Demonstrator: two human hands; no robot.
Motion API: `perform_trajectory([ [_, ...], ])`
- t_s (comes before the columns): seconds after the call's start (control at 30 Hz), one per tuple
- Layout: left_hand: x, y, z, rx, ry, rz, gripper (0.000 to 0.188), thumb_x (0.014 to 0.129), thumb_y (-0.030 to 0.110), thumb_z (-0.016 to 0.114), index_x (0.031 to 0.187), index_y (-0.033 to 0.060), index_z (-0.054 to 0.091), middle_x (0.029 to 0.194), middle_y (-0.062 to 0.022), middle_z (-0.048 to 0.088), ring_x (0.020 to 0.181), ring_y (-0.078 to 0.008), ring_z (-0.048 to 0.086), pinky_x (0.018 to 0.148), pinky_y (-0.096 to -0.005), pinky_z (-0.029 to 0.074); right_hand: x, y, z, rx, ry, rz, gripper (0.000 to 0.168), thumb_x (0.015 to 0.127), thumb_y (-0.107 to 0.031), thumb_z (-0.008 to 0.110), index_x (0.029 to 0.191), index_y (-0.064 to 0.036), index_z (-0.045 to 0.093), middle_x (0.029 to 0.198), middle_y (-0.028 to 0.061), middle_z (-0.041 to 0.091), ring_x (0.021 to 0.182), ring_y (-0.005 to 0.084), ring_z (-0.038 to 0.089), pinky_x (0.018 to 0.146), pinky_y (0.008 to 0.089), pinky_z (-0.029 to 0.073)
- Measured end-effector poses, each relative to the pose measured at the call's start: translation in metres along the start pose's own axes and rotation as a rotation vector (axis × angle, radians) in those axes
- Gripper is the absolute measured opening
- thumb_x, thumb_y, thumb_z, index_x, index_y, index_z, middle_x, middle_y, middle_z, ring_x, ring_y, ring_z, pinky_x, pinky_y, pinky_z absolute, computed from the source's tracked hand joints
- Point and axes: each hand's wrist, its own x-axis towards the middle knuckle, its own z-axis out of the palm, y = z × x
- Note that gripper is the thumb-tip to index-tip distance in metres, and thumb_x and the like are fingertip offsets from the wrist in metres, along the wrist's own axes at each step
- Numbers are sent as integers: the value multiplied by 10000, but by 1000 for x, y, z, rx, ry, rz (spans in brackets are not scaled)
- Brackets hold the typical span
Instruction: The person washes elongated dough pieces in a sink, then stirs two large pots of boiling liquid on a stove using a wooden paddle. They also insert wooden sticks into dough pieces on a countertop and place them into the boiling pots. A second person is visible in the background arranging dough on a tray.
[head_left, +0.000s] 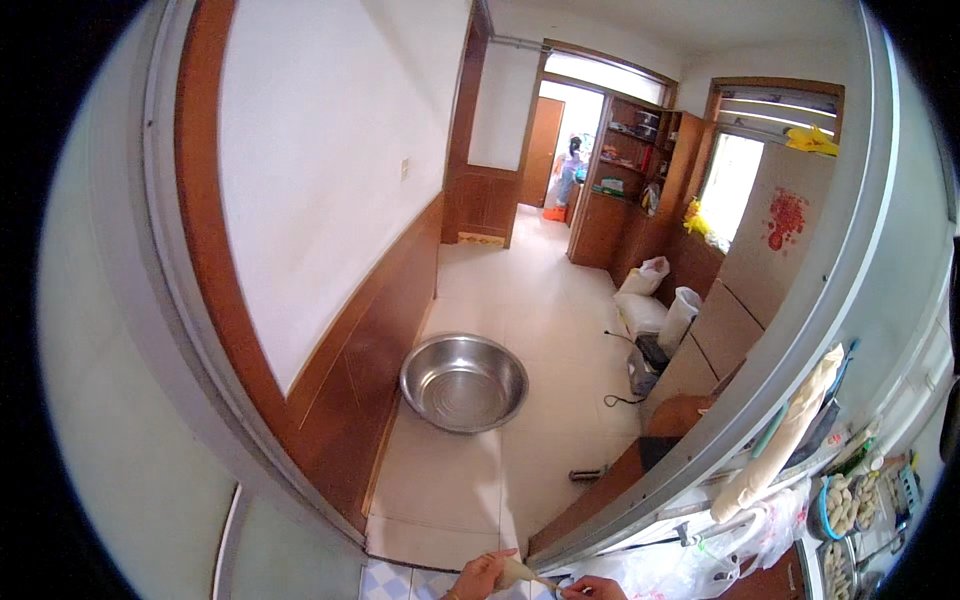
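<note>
At the bottom edge, my left hand (482, 574) grips a pale, rounded object (514, 572); whether it is food or something else I cannot tell. The object tapers into a thin brownish end that reaches my right hand (594, 589), whose fingers pinch near it. Both hands are partly cut off by the picture's rim. Beyond them, a wide stainless steel basin (466, 390) sits on the tiled floor beside the wood-panelled wall, with nothing in it.
A metal-edged doorway (750, 420) frames the room. Plastic bags (697, 562) hang at lower right, near a blue-rimmed bowl (823, 525) of pale elongated pieces. White sacks (641, 311) and a black cord (622, 400) lie along the right. A person (570, 172) stands in the far room.
</note>
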Motion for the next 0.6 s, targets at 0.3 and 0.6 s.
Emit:
perform_trajectory([
  [0.3, 26, -78, 28, 320, 13, 136, 319, 877, 294, 386, 983, 59, 574, 793, -90, 564, 707, -204, 531, 629, -344, 447, 10, 27, -1, 143, -155, 151, 253, 823, -295, 545, 850, -54, 616, 609, 42, 537, 519, 137, 492, 494, 274, 410],
  [0.6, 46, 44, 9, -522, -142, -347, 415, 912, 379, 337, 960, 50, 585, 800, -36, 558, 696, -130, 507, 619, -277, 441, 1, 5, -17, 180, -7, 204, 267, 788, -311, 600, 829, -47, 610, 617, 53, 546, 533, 105, 491, 484, 274, 412],
])
